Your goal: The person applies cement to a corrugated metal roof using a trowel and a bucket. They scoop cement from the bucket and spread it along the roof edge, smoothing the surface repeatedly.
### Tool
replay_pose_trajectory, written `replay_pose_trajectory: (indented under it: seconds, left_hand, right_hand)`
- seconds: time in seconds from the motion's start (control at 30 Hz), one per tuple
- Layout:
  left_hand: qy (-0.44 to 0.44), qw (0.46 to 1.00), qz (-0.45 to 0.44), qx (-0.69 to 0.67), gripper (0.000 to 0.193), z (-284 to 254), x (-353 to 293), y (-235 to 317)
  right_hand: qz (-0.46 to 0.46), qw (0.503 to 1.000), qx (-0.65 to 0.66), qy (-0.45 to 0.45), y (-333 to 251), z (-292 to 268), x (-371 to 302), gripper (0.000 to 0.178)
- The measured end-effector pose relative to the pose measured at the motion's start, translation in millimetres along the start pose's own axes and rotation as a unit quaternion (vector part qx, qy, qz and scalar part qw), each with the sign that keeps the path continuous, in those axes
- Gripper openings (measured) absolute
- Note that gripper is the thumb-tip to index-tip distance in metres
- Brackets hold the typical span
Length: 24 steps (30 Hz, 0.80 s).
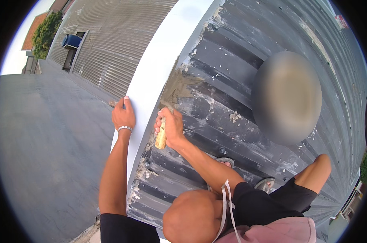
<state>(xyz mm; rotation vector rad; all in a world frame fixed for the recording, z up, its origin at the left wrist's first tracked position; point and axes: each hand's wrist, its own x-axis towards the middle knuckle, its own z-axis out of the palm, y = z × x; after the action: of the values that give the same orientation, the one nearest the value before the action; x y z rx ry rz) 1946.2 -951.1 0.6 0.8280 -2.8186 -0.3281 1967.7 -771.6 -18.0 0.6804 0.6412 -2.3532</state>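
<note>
My right hand point(172, 126) grips a wooden-handled trowel point(162, 135), its blade above the grip on wet mortar point(182, 83). My left hand point(124, 115) lies open against the white wall edge point(151, 77).

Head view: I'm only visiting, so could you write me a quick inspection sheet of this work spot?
Surface: dark corrugated metal roof, spattered with mortar, edged by a white parapet.
Job's things: wooden-handled trowel at a grey mortar patch.
Clutter: mortar crumbs along the joint.
Grippers: right hand grips the trowel; left hand rests open on the parapet.
Cables: nothing seen.
Surroundings: paved ground below, ribbed metal wall, tree.
</note>
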Motion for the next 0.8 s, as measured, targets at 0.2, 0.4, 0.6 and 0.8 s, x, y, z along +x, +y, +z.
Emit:
replay_pose_trajectory:
  seconds: [0.2, 0.4, 0.6, 0.8]
  left_hand:
    - [-0.008, 1.0, -0.006, -0.003, 0.058, 0.9, 2.8, -1.4]
    - [-0.023, 1.0, -0.005, 0.005, 0.063, -2.6, 2.1, -1.6]
    - [-0.023, 0.999, -0.02, 0.012, 0.062, 1.8, 4.8, -2.5]
    - [0.013, 1.0, -0.002, -0.006, 0.06, 8.8, 5.5, -8.6]
  right_hand:
    - [0.012, 1.0, 0.005, 0.014, 0.8, -1.9, 12.4, 0.016]
    - [0.006, 1.0, 0.007, 0.011, -1.6, -1.5, 13.9, 0.013]
    - [0.02, 1.0, 0.003, 0.018, 2.7, -11.7, 20.9, 0.013]
    - [0.044, 0.999, 0.016, 0.019, 6.8, -15.1, 22.5, 0.012]
